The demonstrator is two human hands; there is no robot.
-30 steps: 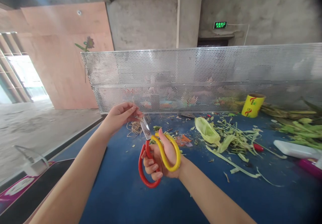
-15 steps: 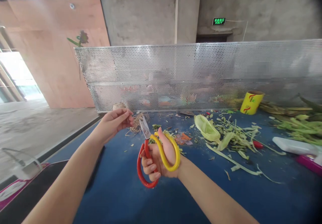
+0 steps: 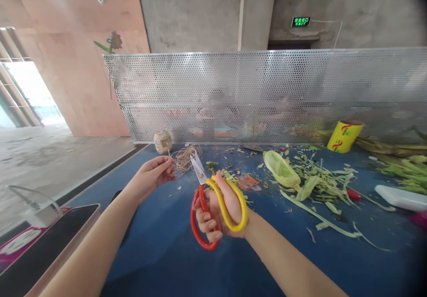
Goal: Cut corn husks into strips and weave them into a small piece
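Note:
My right hand (image 3: 232,208) grips a pair of scissors (image 3: 198,170) with one red and one yellow handle, fingers through the red loop and thumb through the yellow. The blades point up and away, slightly apart. To its left, my left hand (image 3: 154,176) is raised over the table with thumb and fingers pinched together. A thin pale strand, which looks like twine, pokes up at those fingertips. Just beyond the hands lies a loose tangle of brown twine (image 3: 184,159). A pale, roundish wrapped lump (image 3: 163,141) stands behind my left hand.
Leaf scraps and a hollow pale green husk (image 3: 279,168) litter the blue table (image 3: 160,252). A yellow roll (image 3: 345,136) stands at right, near a white object (image 3: 400,197). Left lies a dark-screened device (image 3: 50,248). A perforated metal panel (image 3: 187,83) borders the back; blurred people show behind it.
The view has shifted, so most things sit farther right. The pale lump behind my left hand now shows fully. Both hands keep their grips, and the scissor blades stay apart.

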